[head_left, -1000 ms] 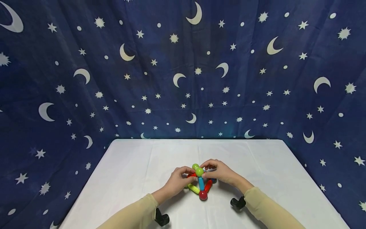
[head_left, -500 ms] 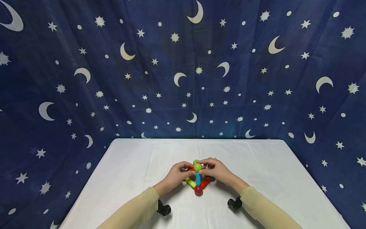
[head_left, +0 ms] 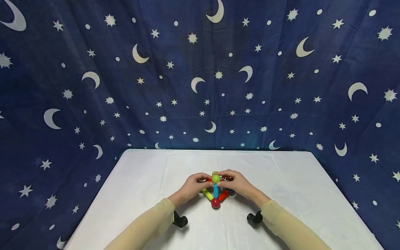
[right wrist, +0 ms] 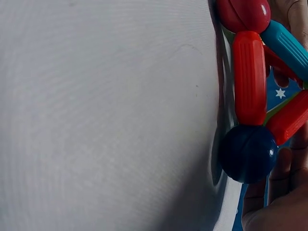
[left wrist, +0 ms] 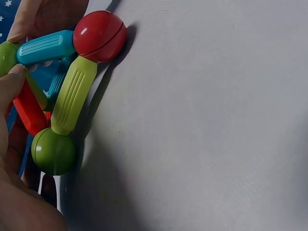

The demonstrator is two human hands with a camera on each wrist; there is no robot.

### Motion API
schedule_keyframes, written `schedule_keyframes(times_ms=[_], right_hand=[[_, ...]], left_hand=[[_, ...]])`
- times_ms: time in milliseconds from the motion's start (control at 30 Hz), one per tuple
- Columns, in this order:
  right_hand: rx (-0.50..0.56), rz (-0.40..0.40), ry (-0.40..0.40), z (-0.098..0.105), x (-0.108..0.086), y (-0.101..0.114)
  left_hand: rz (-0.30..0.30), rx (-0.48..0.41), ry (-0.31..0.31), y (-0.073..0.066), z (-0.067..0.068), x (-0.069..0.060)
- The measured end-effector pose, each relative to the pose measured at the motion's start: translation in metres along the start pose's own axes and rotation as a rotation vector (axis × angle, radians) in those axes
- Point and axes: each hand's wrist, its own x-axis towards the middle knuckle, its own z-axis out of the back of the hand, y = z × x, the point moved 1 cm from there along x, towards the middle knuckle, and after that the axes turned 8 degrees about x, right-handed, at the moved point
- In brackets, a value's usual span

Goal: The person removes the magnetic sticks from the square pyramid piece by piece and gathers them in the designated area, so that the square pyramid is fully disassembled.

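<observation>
A toy frame of coloured rods joined by balls stands on the white table, between both hands. In the head view a light green ball (head_left: 216,178) is on top, and a blue rod (head_left: 216,191) runs down to a red ball (head_left: 215,203) at the front. My left hand (head_left: 194,185) pinches the frame beside that top ball, its thumb on a red rod (left wrist: 30,109) in the left wrist view. From the other side, my right hand (head_left: 239,183) grips it near the same ball. A darker green ball (left wrist: 54,151) and a dark blue ball (right wrist: 248,154) form lower corners.
The white-covered table (head_left: 150,170) extends around the frame. Behind and beside it hangs a dark blue curtain (head_left: 175,93) with moons and stars. A black wrist mount (head_left: 180,220) is on the left wrist, another black mount (head_left: 254,219) on the right.
Both hands and the frame have shifted a little away from the person and slightly left, and the front red ball has turned to sit straight under the top ball. The camera has tilted slightly.
</observation>
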Motion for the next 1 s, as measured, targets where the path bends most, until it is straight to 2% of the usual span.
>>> schedule_keyframes(times_ms=[167,700,1000], right_hand=[[0.008,0.006,-0.009,0.0002,0.0001,0.0001],[0.010,0.009,-0.006,0.0013,0.0013,0.0002],[0.011,0.011,-0.007,0.0002,0.0003,0.0027]], left_hand=[[-0.012,0.003,0.000,0.0007,0.0002,0.0013],[0.023,0.025,0.030,-0.0004,0.0027,0.0031],[0.018,0.025,0.028,0.0003,0.0026,0.0035]])
